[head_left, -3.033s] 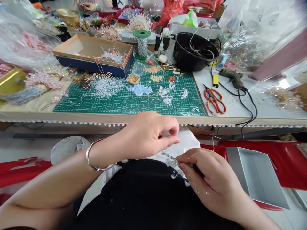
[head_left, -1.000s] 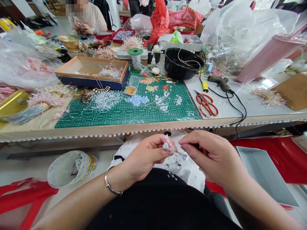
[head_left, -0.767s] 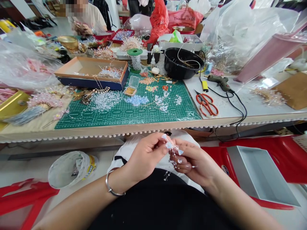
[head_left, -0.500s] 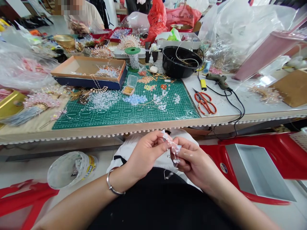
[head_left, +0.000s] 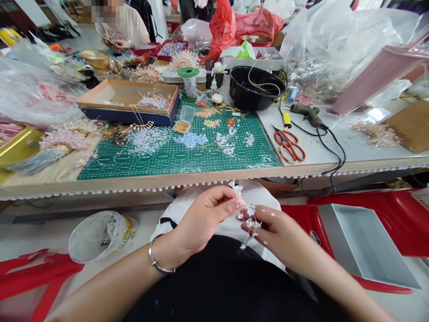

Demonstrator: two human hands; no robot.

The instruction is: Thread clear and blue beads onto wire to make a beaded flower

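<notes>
2 hands, left (head_left: 201, 219), right (head_left: 283, 235), grip a crystal-bead spray (head_left: 247, 213) with closed fingers (head_left: 231, 206); a red bag (head_left: 254, 20) reads THANK YOU.

My right hand (head_left: 284, 237) hides part of the clear crystal-bead wire sprig (head_left: 244, 208), whose finest wire is too thin and blurred to trace.

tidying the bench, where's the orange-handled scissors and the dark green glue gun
orange-handled steel scissors (head_left: 284, 144), head view, on the handle
dark green hot glue gun (head_left: 310, 115), head view, on the body
</notes>
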